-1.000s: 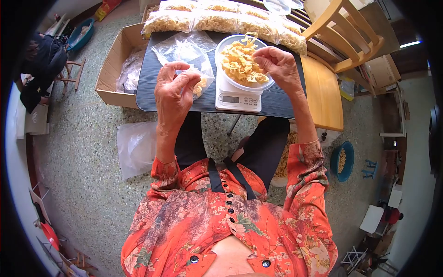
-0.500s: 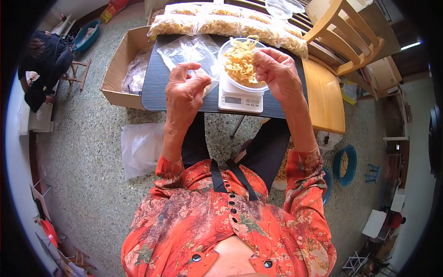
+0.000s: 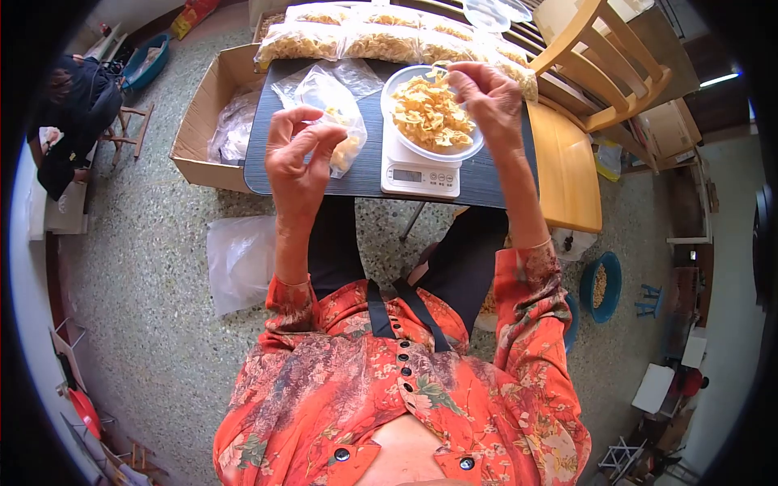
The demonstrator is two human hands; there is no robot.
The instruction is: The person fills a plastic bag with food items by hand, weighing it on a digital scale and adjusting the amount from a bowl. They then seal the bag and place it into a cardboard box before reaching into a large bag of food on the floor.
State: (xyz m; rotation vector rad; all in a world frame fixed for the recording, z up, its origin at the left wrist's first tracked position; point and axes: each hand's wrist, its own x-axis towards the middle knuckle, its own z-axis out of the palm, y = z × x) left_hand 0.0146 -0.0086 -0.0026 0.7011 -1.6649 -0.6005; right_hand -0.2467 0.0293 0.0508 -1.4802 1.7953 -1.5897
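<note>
My left hand [image 3: 301, 154] is closed in a pinch at the side of a clear plastic bag [image 3: 350, 113]. A few yellow pieces show low in that bag. My right hand [image 3: 493, 101] hangs over the right rim of a clear round bowl [image 3: 391, 128], its fingertips pinched together. A thin yellow strip [image 3: 440, 66] shows at those fingertips. Curled, dried-looking yellow pieces [image 3: 431, 115] are heaped in the bowl. The bowl rests on a white digital kitchen scale [image 3: 421, 180], whose display faces me.
The dark table [image 3: 263, 154] stands before me. Several filled bags [image 3: 381, 40] line its far edge. A cardboard box [image 3: 211, 174] is at left, a wooden chair [image 3: 567, 162] at right. A blue basin [image 3: 600, 287] sits on the floor. Another person [image 3: 81, 105] sits far left.
My left hand has moved left and slightly down, and more of the bag shows. My right hand has shifted up and right, uncovering more of the heap in the bowl.
</note>
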